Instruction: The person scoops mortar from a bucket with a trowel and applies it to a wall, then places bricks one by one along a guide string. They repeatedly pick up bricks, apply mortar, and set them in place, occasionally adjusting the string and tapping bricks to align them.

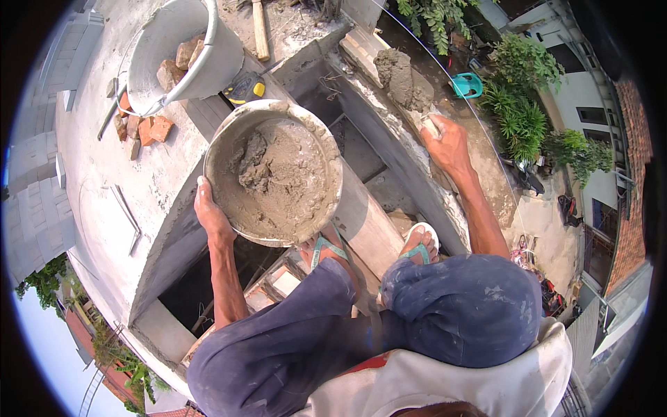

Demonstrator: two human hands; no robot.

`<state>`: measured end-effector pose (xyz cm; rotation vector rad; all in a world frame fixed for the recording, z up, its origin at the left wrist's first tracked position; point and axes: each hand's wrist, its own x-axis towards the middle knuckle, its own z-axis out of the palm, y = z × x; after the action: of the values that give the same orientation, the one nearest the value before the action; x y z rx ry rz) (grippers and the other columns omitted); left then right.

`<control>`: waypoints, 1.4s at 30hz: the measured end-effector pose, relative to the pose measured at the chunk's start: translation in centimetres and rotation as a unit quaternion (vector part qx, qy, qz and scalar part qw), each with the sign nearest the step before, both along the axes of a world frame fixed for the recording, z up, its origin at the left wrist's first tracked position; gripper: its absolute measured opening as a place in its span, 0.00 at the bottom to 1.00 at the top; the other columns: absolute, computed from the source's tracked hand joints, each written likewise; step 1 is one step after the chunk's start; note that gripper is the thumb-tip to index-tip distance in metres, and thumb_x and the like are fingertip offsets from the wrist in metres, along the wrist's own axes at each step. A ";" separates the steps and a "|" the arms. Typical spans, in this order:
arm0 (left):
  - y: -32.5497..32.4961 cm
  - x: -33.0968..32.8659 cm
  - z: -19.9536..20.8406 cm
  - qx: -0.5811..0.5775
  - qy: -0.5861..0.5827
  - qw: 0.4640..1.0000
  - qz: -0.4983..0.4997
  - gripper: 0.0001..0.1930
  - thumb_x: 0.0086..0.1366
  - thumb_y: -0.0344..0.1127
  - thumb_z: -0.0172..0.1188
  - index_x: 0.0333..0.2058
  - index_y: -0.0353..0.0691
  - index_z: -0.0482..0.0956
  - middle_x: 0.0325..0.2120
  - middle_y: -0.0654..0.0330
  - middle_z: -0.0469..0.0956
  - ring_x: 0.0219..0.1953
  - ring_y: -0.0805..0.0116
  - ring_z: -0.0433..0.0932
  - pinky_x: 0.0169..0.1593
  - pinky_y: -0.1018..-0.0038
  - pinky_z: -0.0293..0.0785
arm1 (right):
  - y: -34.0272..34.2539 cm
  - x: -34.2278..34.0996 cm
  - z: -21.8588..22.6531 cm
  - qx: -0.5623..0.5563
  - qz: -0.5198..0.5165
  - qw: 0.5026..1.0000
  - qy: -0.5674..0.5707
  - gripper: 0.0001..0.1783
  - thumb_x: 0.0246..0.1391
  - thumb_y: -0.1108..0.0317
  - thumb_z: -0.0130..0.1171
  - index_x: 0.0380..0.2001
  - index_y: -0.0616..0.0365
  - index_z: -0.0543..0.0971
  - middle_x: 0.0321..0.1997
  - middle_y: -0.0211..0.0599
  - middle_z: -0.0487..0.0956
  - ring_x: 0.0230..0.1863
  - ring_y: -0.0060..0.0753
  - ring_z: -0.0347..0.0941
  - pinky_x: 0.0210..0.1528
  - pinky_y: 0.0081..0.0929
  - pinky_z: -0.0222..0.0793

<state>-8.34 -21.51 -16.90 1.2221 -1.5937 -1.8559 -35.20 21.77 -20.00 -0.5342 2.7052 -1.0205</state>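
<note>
My left hand (210, 210) grips the left side of a round tub (336, 167) with a mortar-crusted rim. Wet grey mortar (278, 167) fills much of it, heaped toward the far left. My right hand (449, 144) is closed round the handle of a trowel (431, 126), out to the right over a narrow wall top (431, 174). A lump of mortar (399, 76) lies at the trowel's far end and hides most of its blade. The tub sits above a plank (372, 226) between my feet and the far slab.
A pale bucket (229, 66) holds brick pieces, with more broken bricks (149, 130) beside it. A yellow-and-black tape measure (244, 89) and a wooden-handled hammer (260, 31) lie nearby. Deep openings (187, 267) flank the plank. A taut string (479, 111) runs along the right, above a drop.
</note>
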 end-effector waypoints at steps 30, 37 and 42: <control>1.9 -0.8 0.7 -0.047 -0.003 0.997 -0.055 0.30 0.82 0.54 0.47 0.61 0.27 0.76 0.54 0.52 0.81 0.53 0.62 0.81 0.60 0.65 0.76 | -7.7 -1.6 -13.6 -0.571 -0.326 0.534 -0.531 0.25 0.73 0.39 0.52 0.37 0.50 0.69 0.19 0.23 0.62 0.15 0.20 0.59 0.17 0.24 0.59; 1.8 -0.7 0.6 -0.030 0.017 0.998 -0.057 0.30 0.83 0.53 0.45 0.60 0.28 0.76 0.53 0.51 0.81 0.51 0.62 0.82 0.58 0.66 0.78 | -6.0 -0.8 -13.4 -0.581 -0.307 0.522 -0.543 0.24 0.74 0.40 0.50 0.36 0.50 0.69 0.20 0.24 0.64 0.15 0.21 0.59 0.17 0.25 0.58; 2.4 -1.0 1.0 -0.007 0.032 0.996 -0.085 0.30 0.83 0.52 0.44 0.64 0.28 0.73 0.57 0.50 0.80 0.54 0.60 0.82 0.61 0.64 0.76 | -6.2 -0.8 -13.0 -0.569 -0.319 0.529 -0.543 0.24 0.73 0.40 0.51 0.36 0.50 0.69 0.20 0.25 0.65 0.15 0.22 0.60 0.17 0.27 0.59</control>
<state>-9.34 -19.09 -15.87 1.0380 -1.7199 -1.9620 -36.04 15.59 -33.00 0.8508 0.7585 -2.1726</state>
